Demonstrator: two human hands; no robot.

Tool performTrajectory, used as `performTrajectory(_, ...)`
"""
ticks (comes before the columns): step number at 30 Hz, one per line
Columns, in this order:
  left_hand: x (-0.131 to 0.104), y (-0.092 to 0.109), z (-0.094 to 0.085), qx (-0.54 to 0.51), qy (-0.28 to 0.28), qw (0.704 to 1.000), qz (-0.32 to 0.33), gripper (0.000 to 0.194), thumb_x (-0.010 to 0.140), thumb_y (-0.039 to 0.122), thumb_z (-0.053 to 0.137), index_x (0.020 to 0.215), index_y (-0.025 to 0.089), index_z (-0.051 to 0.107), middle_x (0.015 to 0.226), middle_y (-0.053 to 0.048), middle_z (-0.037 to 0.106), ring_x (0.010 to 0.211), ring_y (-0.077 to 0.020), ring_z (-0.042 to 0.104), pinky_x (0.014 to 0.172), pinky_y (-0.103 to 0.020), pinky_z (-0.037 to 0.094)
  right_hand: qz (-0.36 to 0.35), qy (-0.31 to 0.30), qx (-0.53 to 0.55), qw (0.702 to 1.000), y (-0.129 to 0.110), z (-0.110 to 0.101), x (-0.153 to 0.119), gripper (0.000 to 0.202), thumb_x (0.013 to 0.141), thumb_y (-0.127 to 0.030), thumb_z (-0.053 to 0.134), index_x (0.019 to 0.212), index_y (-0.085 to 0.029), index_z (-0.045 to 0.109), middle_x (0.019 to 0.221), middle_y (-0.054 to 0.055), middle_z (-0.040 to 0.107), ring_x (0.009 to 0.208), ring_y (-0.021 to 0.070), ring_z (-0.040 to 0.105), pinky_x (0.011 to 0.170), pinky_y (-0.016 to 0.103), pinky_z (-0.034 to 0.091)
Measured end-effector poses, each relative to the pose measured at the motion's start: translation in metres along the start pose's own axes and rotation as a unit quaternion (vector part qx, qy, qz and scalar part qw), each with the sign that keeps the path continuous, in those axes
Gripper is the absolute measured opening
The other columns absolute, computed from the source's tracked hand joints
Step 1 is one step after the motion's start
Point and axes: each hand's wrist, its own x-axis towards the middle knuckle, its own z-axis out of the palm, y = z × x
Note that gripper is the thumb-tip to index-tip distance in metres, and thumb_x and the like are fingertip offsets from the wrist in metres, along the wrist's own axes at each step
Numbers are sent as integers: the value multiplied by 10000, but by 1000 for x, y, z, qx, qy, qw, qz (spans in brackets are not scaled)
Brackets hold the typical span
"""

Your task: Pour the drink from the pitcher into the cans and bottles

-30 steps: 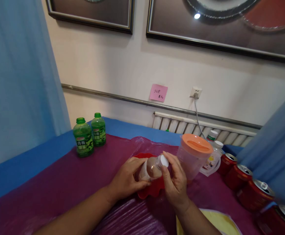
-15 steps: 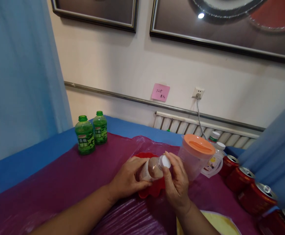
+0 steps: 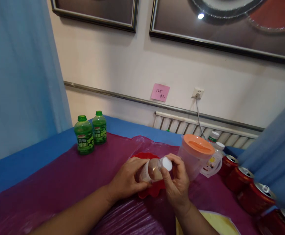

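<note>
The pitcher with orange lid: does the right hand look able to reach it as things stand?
Probably yes: the right hand is just beside the pitcher, with nothing seen between them, though it must likely let go of the white cap first.

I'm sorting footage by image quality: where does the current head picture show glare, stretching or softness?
Head view: a bright spot glares on the right-hand framed picture; head view: sheen streaks the purple sheet; head view: the red cans look stretched toward the lower right corner; head view: the label print on the white-capped bottle is too soft to read.
</note>
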Motion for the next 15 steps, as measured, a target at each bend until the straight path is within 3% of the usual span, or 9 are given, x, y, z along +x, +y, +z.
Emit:
performTrajectory(5, 0, -1, 1, -1, 5, 1000, 1, 580, 740, 397, 827, 1254, 250, 603, 1161, -48, 710, 1016, -254, 635, 916, -399, 480, 33, -7, 27, 999, 1, 2, -4, 414, 922, -314, 677, 1306, -213, 555, 1225, 118, 656, 1129, 245, 645, 991, 450, 517)
performTrajectory(12, -1, 0, 0, 8, -3, 1000, 10, 593, 747, 443, 820, 1262, 249, 601, 1160, -60, 716, 1015, -260, 643, 916, -407, 482, 8, -1, -1, 1000, -4, 0, 0, 384, 904, -325, 695, 1266, -230, 613, 1200, 104, 657, 1114, 246, 644, 977, 445, 526)
performTrajectory(15, 0, 0, 0, 7, 4, 1000, 13, 589, 747, 444, 811, 1264, 254, 604, 1150, -60, 719, 1001, -257, 646, 910, -406, 486, 29, -12, 11, 999, -6, 0, 0, 384, 912, -332, 683, 1277, -233, 611, 1207, 105, 668, 1128, 250, 645, 996, 450, 515)
